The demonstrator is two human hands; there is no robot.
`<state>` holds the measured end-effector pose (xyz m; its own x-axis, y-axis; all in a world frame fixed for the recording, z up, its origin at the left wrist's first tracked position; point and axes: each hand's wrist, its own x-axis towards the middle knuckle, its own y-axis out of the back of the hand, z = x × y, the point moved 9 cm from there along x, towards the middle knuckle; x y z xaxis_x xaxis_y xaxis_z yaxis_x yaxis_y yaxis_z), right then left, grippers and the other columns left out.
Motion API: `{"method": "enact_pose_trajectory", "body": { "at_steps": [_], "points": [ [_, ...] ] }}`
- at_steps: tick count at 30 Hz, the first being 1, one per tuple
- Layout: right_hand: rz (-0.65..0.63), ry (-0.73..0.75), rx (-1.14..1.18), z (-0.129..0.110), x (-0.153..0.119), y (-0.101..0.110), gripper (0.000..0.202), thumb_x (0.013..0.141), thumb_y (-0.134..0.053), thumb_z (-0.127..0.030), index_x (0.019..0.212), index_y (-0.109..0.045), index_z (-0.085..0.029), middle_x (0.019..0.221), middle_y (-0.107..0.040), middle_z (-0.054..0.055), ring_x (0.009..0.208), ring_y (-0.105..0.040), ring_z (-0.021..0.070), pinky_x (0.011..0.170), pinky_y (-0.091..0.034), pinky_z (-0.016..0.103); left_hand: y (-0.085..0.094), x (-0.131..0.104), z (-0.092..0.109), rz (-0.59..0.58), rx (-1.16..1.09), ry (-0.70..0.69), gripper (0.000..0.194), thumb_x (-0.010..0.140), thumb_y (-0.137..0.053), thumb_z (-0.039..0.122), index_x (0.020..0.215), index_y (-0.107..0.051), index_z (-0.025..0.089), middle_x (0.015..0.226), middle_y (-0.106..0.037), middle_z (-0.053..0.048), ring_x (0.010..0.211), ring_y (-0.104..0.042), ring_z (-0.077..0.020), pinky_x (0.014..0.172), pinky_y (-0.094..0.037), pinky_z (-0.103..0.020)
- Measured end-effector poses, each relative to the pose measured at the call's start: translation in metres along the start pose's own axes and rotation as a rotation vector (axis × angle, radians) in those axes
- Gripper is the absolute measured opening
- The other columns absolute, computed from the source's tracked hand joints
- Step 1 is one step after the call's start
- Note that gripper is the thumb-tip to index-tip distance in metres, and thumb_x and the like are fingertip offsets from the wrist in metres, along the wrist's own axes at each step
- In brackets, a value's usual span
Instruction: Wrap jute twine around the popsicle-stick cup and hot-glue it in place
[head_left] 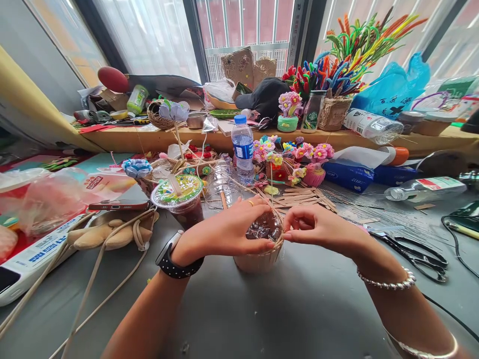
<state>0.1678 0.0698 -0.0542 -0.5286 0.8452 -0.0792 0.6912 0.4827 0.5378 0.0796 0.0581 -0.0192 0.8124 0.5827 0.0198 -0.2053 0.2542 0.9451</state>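
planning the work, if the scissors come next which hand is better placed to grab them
Probably the right hand: the black scissors lie on that side, near its wrist. Both hands are at the container, but the left hand lies across its top, farther from them.

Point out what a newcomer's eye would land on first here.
Probably the thick spray of multicoloured fuzzy stems, rising above the tan ledge at the upper right. Next, the round brown container near the centre, with the left hand spread across its top and the right hand at its right rim. Behind it stands a clear, blue-capped plastic bottle.
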Motion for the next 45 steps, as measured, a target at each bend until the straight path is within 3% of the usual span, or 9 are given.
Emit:
{"method": "enact_pose_trajectory", "body": {
  "at_steps": [36, 45],
  "points": [
    [0.013, -0.005, 0.028, -0.0027, 0.0003, 0.0007, 0.016, 0.070, -0.058, -0.031, 0.069, -0.056, -0.016, 0.057, -0.040, -0.005, 0.053, -0.033, 0.0060, 0.046, -0.026, 0.019, -0.0041, 0.0015, -0.0010, -0.032, 0.043, 0.031, 0.048, 0.079, -0.045, 0.049, 0.115, -0.041, 0.017, 0.125, -0.042, -0.011, 0.113, -0.040, -0.0271, 0.090, -0.035, -0.038],
    [0.026, -0.004, 0.043, -0.0020, 0.0010, 0.0015, 0.016, 0.069, -0.059, -0.031, 0.069, -0.056, -0.016, 0.056, -0.039, -0.005, 0.052, -0.033, 0.0058, 0.045, -0.025, 0.019, -0.0019, 0.0021, 0.0015, 0.005, 0.017, 0.027, 0.047, 0.078, -0.048, 0.047, 0.114, -0.042, 0.018, 0.123, -0.043, -0.010, 0.112, -0.041, -0.0264, 0.092, -0.033, -0.038]
  ]
}}
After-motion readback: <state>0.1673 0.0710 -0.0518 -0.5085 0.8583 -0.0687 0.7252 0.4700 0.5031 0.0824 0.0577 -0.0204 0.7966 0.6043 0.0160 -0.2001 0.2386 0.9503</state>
